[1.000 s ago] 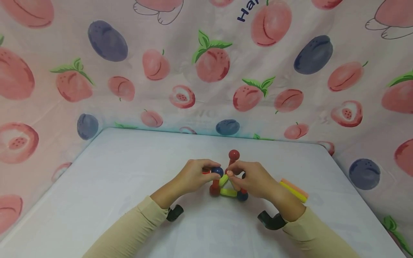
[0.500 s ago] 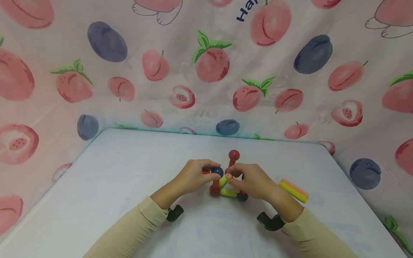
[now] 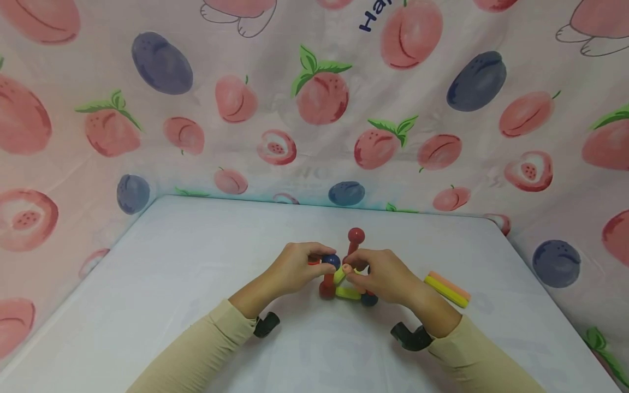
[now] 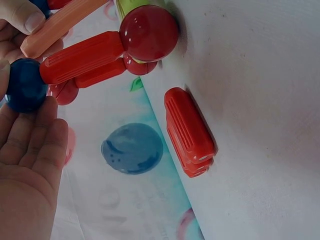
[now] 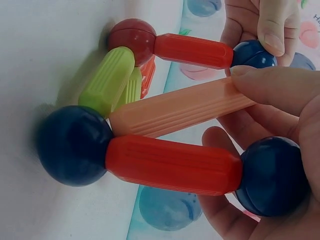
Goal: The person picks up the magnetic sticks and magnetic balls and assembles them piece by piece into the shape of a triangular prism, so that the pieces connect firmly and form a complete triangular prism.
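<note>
A frame of toy rods and balls stands on the table between my hands. Yellow-green rods (image 5: 107, 82) join its lower balls, and red rods rise from them. My left hand (image 3: 295, 267) grips a blue ball (image 4: 26, 85) atop one red rod (image 4: 82, 57), thumb on one side and fingers on the other. My right hand (image 3: 388, 275) pinches the upper end of a peach-coloured rod (image 5: 180, 110) with thumb and fingers. That rod slants, its lower end close by the low blue ball (image 5: 75, 145). Another blue ball (image 5: 272, 175), on a red rod (image 5: 172, 165), lies within my right hand's curve.
On the table to the right lie a yellow rod (image 3: 444, 291) and a peach rod (image 3: 449, 285), side by side. Red rods (image 4: 190, 132) lie beyond the frame, hidden by my left hand in the head view. A red ball (image 3: 356, 236) tops the rear upright.
My right hand has shifted slightly left, and the peach rod in it has tilted so that less of it shows below the fingers. My left hand stays on the blue ball.
</note>
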Demonstrator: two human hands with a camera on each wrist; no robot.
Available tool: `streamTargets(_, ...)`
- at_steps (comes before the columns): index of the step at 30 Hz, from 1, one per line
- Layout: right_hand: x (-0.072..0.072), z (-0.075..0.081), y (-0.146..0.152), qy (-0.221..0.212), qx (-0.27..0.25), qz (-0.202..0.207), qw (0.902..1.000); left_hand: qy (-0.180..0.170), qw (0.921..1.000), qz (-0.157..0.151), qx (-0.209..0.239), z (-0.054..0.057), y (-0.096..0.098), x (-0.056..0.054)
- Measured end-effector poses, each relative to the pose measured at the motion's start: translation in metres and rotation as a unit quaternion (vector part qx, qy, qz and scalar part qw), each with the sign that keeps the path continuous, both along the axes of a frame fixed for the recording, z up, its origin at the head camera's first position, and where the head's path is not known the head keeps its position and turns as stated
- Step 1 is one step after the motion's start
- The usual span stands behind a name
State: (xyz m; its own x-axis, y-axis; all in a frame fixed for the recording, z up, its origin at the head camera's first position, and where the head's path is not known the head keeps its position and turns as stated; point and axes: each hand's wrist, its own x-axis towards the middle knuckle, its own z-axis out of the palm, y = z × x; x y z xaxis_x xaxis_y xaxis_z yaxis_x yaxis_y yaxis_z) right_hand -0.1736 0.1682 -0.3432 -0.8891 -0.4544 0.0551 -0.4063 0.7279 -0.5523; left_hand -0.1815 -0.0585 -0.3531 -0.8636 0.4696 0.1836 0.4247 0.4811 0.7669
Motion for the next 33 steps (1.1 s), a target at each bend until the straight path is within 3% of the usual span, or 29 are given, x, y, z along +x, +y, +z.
streamTargets(33,-0.0004,-0.0008,-0.0006,0.029,0.010,0.015,0.9994,-0.001,1.0000,0.003,-0.003,-0.0017,0.0017,-0.0001)
